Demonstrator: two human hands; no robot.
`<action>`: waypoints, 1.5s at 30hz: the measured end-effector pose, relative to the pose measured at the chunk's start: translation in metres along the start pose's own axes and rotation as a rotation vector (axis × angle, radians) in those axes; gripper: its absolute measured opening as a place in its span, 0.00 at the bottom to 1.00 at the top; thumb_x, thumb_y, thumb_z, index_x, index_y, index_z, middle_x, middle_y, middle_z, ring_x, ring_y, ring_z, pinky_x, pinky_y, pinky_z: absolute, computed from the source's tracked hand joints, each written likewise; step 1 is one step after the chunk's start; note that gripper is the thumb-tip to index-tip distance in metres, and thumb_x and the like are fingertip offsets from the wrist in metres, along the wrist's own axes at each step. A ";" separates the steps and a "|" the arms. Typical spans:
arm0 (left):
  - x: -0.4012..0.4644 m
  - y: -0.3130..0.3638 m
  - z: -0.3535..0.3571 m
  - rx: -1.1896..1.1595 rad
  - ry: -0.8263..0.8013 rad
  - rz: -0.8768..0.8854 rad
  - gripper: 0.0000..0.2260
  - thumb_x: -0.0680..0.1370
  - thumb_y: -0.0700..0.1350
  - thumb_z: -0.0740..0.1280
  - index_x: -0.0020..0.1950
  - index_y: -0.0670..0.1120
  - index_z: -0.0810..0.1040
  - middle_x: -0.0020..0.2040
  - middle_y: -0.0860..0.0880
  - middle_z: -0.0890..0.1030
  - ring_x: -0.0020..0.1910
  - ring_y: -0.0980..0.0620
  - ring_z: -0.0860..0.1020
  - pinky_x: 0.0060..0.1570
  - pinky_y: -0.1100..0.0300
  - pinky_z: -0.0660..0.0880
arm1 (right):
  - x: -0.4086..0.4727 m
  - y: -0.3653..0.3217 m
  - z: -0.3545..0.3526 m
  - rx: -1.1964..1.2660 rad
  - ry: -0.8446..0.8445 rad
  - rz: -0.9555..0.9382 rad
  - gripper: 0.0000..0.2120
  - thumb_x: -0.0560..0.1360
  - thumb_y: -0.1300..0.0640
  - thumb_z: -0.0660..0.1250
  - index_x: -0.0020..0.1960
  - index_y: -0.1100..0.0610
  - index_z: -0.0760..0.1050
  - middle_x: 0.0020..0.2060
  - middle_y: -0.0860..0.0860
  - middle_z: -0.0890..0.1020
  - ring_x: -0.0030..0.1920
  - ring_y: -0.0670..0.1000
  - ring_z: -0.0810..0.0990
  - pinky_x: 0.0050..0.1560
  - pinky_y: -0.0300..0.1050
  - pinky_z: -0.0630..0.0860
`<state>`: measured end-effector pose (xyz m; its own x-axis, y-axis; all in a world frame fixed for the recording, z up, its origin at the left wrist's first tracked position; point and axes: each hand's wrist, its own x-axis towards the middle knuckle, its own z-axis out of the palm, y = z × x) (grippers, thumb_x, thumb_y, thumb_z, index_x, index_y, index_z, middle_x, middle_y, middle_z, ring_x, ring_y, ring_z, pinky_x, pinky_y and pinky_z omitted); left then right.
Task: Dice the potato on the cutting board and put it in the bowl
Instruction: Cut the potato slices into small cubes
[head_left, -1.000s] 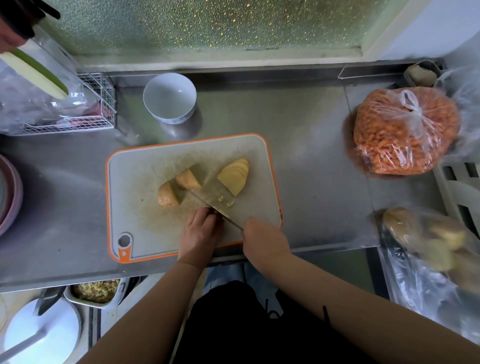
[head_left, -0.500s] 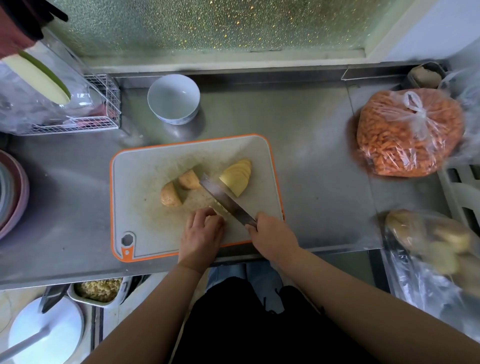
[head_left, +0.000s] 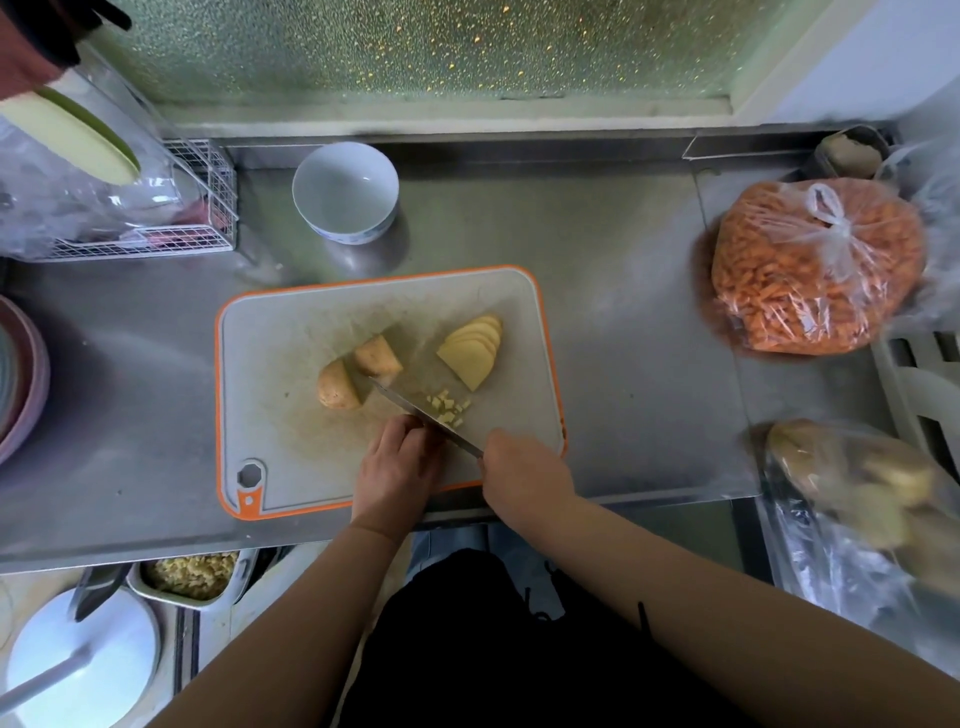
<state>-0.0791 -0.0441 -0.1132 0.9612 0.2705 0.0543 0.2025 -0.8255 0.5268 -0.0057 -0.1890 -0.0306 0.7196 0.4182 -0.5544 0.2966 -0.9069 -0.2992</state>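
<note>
Stood at a steel table (head_left: 597, 322) with a grey, orange-rimmed cutting board (head_left: 291, 364) laid across its front edge

Held a knife (head_left: 415, 410) in the right hand (head_left: 524, 475), fingers curled round the handle, blade slanting up and to the left across the board with its tip just beside a skin-on potato piece (head_left: 378, 356)

Kept the left hand (head_left: 397, 467) on the board against the near side of the blade, fingers bent downward over something; could not tell what lay beneath them

Left a small heap of diced potato (head_left: 447, 405) on the far side of the blade, touching it or nearly so

Had a second skin-on chunk (head_left: 337, 385) lying just left of the first, and a fanned stack of potato slices (head_left: 472, 351) toward the board's right end, apart from the dice

Set a white bowl (head_left: 345, 189) on the table beyond the board, with no potato showing inside

Placed a tied bag of orange pieces (head_left: 815, 270) far to the right, a bag of potatoes (head_left: 872, 483) nearer, and a wire rack (head_left: 202, 208) at the left
</note>
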 end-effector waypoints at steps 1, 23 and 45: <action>0.000 -0.001 0.001 -0.003 0.002 0.007 0.11 0.75 0.48 0.64 0.46 0.41 0.79 0.50 0.45 0.76 0.48 0.45 0.74 0.37 0.53 0.76 | 0.000 0.000 0.003 -0.003 -0.012 0.003 0.06 0.78 0.58 0.59 0.54 0.58 0.69 0.51 0.57 0.79 0.52 0.58 0.78 0.47 0.47 0.74; -0.006 -0.003 0.002 -0.054 0.017 0.032 0.12 0.76 0.48 0.63 0.47 0.41 0.81 0.50 0.45 0.79 0.50 0.45 0.74 0.42 0.53 0.76 | -0.007 -0.011 -0.002 -0.028 -0.016 0.011 0.08 0.79 0.58 0.59 0.56 0.59 0.69 0.52 0.58 0.79 0.53 0.59 0.79 0.46 0.49 0.74; -0.008 -0.005 -0.002 -0.045 0.036 0.066 0.13 0.77 0.48 0.62 0.46 0.40 0.80 0.48 0.44 0.79 0.48 0.46 0.74 0.37 0.50 0.78 | -0.009 -0.009 0.002 0.073 0.031 -0.025 0.10 0.80 0.52 0.58 0.52 0.58 0.70 0.48 0.57 0.80 0.51 0.59 0.79 0.45 0.48 0.73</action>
<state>-0.0886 -0.0410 -0.1145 0.9647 0.2345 0.1197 0.1299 -0.8193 0.5585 -0.0159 -0.1845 -0.0246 0.7318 0.4381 -0.5220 0.2694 -0.8896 -0.3689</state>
